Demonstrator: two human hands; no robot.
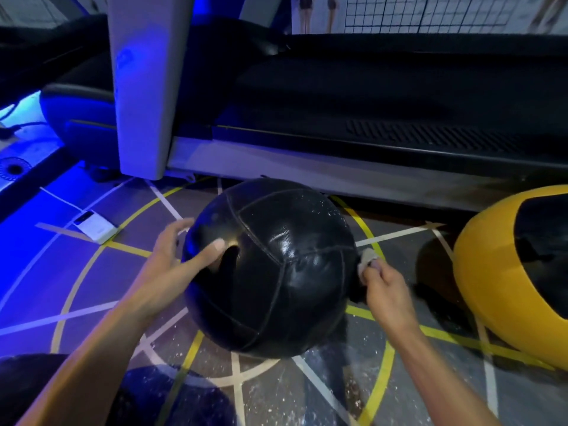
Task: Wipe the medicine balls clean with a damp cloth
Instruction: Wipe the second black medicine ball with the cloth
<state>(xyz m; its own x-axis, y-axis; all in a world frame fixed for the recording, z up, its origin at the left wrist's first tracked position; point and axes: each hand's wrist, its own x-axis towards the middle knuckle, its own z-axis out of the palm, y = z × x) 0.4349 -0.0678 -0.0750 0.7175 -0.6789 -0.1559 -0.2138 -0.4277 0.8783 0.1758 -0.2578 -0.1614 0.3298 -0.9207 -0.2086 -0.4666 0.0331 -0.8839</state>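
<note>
A large black medicine ball with stitched panels sits on the lined floor in the middle of the view. My left hand rests on its left side with spread fingers, the thumb lying on the top surface. My right hand pinches a small white cloth and holds it against the ball's right side. A yellow and black medicine ball stands on the floor at the right, apart from the black one.
A treadmill with a grey upright post runs across the back, just behind the black ball. A white device lies on the floor at the left. A dark rounded shape fills the bottom left.
</note>
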